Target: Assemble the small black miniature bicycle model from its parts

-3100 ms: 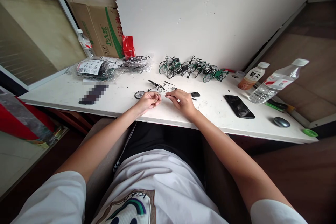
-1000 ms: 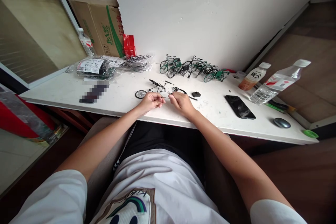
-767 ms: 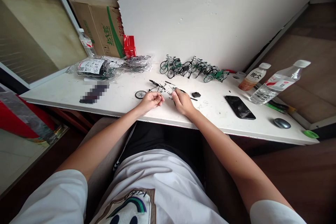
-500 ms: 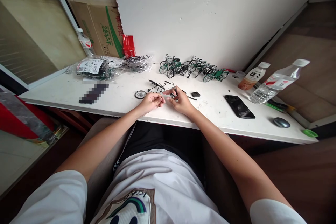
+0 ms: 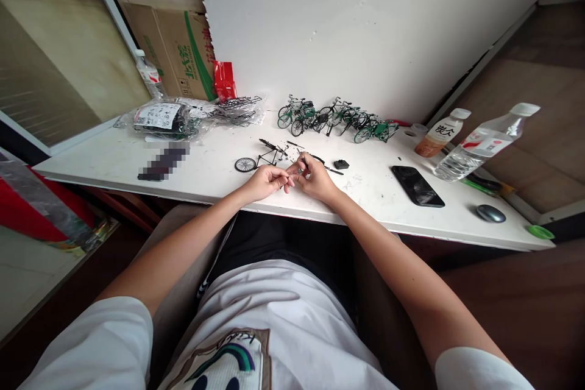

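Close together near the table's front edge, my two hands almost touch at the fingertips. My left hand (image 5: 266, 183) is closed in a pinch; whatever is between its fingers is too small to make out. My right hand (image 5: 315, 178) is also closed, thumb against the fingers, and its contents are hidden. Just behind them lies a partly built black model bicycle (image 5: 269, 156) with one spoked wheel (image 5: 245, 164) at its left. Small loose parts (image 5: 284, 151) are scattered beside it, and a small black block-shaped piece (image 5: 340, 164) lies to the right of my right hand.
Several finished model bicycles (image 5: 338, 114) stand along the back wall. Plastic bags of parts (image 5: 169, 119) lie at the left. A phone (image 5: 417, 185), a grey mouse (image 5: 490, 213), a drink bottle (image 5: 442, 132) and a water bottle (image 5: 487, 141) are on the right of the white table (image 5: 205, 177).
My left hand has shifted slightly right, toward the right hand. My right hand's fingers have gone from spread to a pinch. The bicycle and the other table items have stayed put.
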Tool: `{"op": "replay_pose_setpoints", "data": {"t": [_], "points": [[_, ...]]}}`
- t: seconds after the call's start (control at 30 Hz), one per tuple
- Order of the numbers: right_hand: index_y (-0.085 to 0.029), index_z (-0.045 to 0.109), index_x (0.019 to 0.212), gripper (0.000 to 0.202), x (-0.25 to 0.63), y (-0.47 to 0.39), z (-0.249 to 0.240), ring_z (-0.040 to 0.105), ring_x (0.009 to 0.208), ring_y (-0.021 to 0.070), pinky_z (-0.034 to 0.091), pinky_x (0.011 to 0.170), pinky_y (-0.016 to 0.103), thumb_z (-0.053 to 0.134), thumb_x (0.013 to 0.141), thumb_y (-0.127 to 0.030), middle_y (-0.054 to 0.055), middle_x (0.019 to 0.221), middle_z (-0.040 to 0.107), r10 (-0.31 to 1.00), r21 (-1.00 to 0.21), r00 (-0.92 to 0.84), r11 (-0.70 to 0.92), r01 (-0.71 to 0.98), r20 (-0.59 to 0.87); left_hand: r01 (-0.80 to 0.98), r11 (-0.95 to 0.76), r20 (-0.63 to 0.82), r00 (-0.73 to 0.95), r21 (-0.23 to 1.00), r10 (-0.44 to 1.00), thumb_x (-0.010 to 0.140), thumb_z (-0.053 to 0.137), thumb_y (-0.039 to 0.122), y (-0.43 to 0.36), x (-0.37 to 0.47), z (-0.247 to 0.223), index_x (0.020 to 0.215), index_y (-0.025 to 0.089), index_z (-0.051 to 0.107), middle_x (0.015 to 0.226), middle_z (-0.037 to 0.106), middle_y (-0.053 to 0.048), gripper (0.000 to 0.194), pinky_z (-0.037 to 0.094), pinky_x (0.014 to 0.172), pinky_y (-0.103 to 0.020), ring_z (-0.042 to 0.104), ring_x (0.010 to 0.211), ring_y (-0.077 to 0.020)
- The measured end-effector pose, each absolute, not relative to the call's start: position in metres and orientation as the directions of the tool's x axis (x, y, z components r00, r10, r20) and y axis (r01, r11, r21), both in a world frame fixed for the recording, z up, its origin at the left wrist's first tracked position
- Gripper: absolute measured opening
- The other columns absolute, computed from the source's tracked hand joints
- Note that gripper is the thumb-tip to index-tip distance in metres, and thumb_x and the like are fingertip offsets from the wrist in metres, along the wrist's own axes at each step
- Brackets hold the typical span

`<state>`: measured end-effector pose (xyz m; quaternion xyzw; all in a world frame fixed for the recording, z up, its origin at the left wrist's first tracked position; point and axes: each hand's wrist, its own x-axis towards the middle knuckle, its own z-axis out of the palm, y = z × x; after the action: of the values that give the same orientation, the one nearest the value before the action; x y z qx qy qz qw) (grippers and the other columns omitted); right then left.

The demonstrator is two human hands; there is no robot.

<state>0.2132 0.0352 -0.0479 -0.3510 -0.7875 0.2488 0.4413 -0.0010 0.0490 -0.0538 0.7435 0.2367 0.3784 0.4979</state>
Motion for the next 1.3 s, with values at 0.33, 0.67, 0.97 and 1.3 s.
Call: {"op": "replay_pose_setpoints", "data": {"t": [0.33,0.67,0.97,1.3], "points": [[-0.03,0.028,0.087,0.068,0.215,0.041,-0.045,0.079,0.092,0.0297,0.059,0.082,0.046,0.09,0.075,-0.055,0.005,0.09,0.079,0.892,-0.905,-0.253,0.411,0.107,0.375,-0.261,-0.194,0.275,0.324,0.946,0.905,0.08,0.088,0.068,0.054,-0.004,-0.053,0.102,0.013,0.083,0.093,0.078,-0.01,0.059,0.035,0.053,-0.023,0.04,0.05,-0.0023],[-0.029,0.032,0.087,0.068,0.216,0.044,-0.048,0.07,0.089,0.0238,0.055,0.077,0.038,0.086,0.08,-0.069,0.004,0.092,0.074,0.868,-0.865,-0.235,0.478,0.155,0.437,-0.036,-0.281,0.28,0.271,0.959,0.921,0.074,0.095,0.052,0.049,0.002,-0.057,0.096,0.012,0.086,0.096,0.082,-0.013,0.047,0.052,0.068,-0.028,0.067,0.076,-0.0176],[-0.026,0.053,0.084,0.056,0.222,0.044,-0.051,0.058,0.091,0.0288,0.05,0.091,0.048,0.024,0.114,-0.063,0.01,0.089,0.062,0.809,-0.575,-0.175,0.533,0.621,0.56,-0.146,-0.205,0.222,0.112,0.968,0.968,0.086,0.087,0.041,0.06,0.003,-0.064,0.119,0.008,0.082,0.073,0.07,-0.003,0.047,0.046,0.058,-0.022,0.056,0.061,-0.0089],[-0.02,0.08,0.109,0.034,0.228,0.052,-0.066,0.05,0.107,0.0393,0.047,0.09,0.058,0.049,0.108,-0.033,0.02,0.106,0.063,0.766,-0.241,-0.184,0.406,0.881,0.615,-0.162,-0.164,0.17,0.021,0.973,0.985,0.09,0.085,0.033,0.06,0.006,-0.059,0.116,0.01,0.078,0.091,0.077,-0.008,0.035,0.051,0.059,-0.02,0.066,0.065,-0.0092]]}}
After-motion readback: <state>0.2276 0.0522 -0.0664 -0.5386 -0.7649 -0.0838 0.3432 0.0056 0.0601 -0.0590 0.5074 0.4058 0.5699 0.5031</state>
